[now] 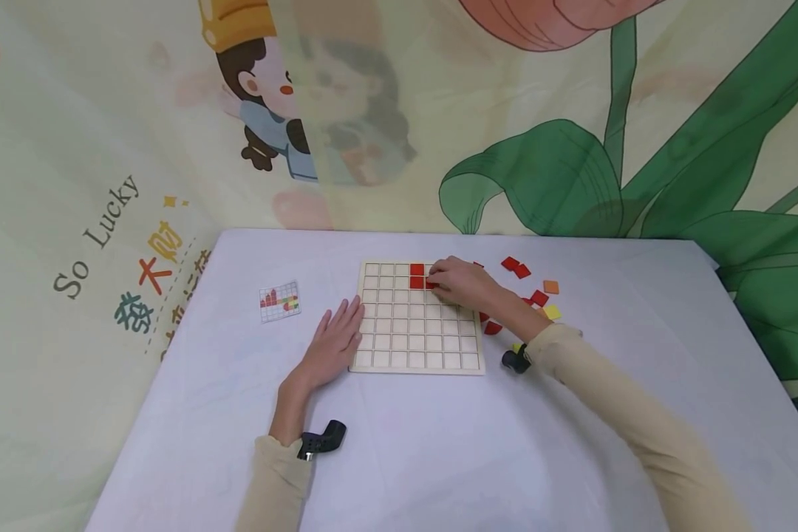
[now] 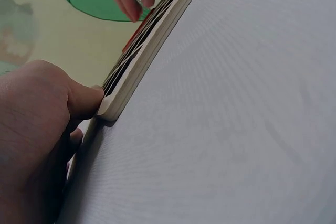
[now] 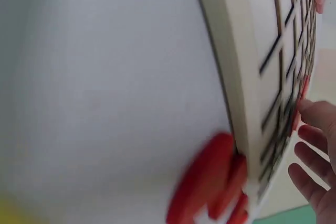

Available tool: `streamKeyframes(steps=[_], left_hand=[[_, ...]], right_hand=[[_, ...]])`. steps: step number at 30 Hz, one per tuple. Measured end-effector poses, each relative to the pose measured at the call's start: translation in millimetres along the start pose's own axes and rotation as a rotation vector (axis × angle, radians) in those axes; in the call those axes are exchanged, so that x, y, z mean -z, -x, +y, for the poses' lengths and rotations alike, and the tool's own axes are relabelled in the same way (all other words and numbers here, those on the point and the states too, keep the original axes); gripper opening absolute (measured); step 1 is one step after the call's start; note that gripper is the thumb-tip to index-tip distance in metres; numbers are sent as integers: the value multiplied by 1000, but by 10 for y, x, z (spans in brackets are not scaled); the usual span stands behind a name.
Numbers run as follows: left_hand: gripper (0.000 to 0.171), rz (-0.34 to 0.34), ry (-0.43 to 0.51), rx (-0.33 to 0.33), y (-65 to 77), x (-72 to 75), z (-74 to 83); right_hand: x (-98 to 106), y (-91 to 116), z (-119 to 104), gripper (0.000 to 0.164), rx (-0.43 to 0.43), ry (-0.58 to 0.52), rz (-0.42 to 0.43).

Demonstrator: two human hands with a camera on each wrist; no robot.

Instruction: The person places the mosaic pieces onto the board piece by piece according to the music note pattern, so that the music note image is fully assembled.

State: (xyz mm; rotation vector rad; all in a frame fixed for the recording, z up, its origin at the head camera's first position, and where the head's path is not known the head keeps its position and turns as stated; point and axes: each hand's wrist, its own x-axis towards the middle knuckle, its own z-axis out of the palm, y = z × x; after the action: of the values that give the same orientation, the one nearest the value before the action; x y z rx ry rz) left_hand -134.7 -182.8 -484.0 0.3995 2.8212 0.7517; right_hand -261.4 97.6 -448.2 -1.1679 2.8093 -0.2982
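A square wooden grid board [image 1: 417, 318] lies on the white table. Two red square tiles [image 1: 417, 270] sit one above the other in its upper rows, and another red tile [image 1: 429, 284] shows beside them, partly hidden by my right hand [image 1: 464, 284]. My right fingertips touch this tile, the other fingers loosely spread in the right wrist view. At the board's left edge, my left hand [image 1: 332, 340] rests with straight fingers. The left wrist view shows its thumb [image 2: 86, 98] against the board's corner.
Loose red tiles [image 1: 539, 298], an orange tile [image 1: 551, 287] and a yellow tile [image 1: 553, 312] are scattered right of the board, some under my right forearm. A small pattern card [image 1: 280, 301] lies to the left. A printed cloth [image 1: 372, 207] hangs behind the table.
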Motion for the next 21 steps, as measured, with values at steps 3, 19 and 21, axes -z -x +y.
streamKeyframes(steps=[3,19,21], left_hand=[[56,3,-4,-1,-1,9,2],[56,40,26,3,-10,10,11],[57,29,31,-6,-15,-16,26]], right_hand=[[161,111,7,35,-4,20,20],[755,1052,606,44,-132,136,35],[723,1124,692,45,-191,118,-1]])
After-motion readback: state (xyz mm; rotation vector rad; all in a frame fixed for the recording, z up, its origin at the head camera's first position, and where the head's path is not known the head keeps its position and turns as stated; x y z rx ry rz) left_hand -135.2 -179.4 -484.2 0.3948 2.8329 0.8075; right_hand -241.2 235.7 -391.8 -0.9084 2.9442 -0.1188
